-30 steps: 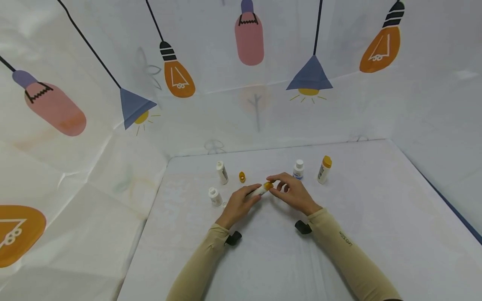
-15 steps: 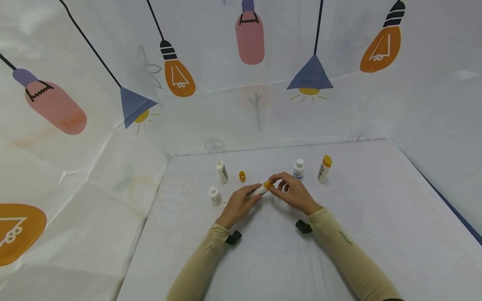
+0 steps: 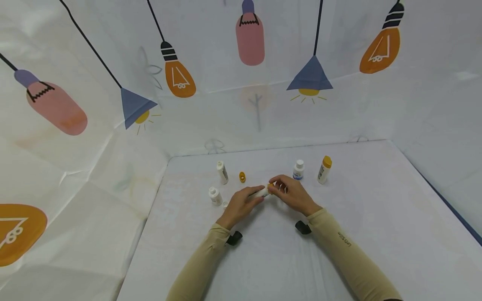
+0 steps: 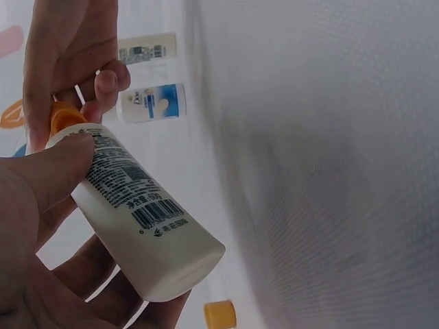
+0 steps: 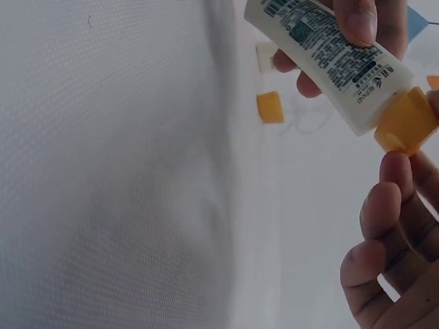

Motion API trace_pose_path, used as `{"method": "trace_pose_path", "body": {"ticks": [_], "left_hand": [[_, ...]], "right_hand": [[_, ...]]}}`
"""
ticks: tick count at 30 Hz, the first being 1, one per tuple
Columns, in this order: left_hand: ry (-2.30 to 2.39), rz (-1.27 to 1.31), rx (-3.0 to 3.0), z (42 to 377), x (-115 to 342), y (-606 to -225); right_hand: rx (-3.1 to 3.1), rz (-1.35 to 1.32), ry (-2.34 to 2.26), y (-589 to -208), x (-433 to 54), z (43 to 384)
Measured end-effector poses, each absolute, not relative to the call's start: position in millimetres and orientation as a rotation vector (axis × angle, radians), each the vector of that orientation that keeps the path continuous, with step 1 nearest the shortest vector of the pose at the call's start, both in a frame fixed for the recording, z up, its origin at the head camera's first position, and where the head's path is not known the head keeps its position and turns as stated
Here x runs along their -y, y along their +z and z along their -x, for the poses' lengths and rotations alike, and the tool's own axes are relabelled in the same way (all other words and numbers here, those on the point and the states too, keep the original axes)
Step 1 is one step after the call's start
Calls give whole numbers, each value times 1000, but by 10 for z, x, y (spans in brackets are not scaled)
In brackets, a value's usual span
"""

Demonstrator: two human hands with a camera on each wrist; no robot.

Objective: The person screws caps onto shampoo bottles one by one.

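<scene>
In the head view my left hand [image 3: 239,206] holds a small white bottle [image 3: 259,193] tilted above the table. The left wrist view shows printed text and a barcode on that bottle, with the thumb across its label and its base toward the camera. At the bottle's other end my right hand [image 3: 295,197] pinches an orange cap [image 5: 406,122] between thumb and fingertips. This cap sits against the bottle's neck end at a slight angle in the right wrist view. Whether it is fastened there I cannot tell.
Left of the hands stand an uncapped white bottle [image 3: 222,172], a shorter white bottle [image 3: 215,196] and a loose orange cap [image 3: 242,177]. A small white cap [image 3: 225,205] lies by my left hand. Beyond my right hand are a white-capped bottle [image 3: 298,169] and an orange-capped bottle [image 3: 324,169].
The held bottle has shifted slightly right and lies a little flatter. My right fingers have turned and now cover more of the orange cap. Everything on the table has stayed put.
</scene>
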State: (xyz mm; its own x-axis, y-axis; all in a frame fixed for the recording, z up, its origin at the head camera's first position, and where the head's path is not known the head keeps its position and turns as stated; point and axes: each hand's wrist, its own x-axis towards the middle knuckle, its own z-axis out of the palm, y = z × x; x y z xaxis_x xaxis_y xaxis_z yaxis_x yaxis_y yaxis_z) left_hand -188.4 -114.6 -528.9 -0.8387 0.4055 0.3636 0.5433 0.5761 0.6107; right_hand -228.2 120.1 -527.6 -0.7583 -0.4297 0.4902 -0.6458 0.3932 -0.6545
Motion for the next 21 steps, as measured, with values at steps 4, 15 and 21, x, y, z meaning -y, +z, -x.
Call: {"method": "trace_pose_path", "body": {"ticks": [4, 15, 21], "left_hand": [[-1132, 809, 2622, 1889, 1131, -5310], [-1141, 758, 2645, 1886, 1136, -5293], [-1200, 742, 2643, 1906, 1163, -5283]], "right_hand": [[2495, -869, 1220, -5282, -1181, 2277], [2531, -936, 1130, -5234, -1233, 2194], [2522, -1050, 1111, -5220, -1318, 2206]]}}
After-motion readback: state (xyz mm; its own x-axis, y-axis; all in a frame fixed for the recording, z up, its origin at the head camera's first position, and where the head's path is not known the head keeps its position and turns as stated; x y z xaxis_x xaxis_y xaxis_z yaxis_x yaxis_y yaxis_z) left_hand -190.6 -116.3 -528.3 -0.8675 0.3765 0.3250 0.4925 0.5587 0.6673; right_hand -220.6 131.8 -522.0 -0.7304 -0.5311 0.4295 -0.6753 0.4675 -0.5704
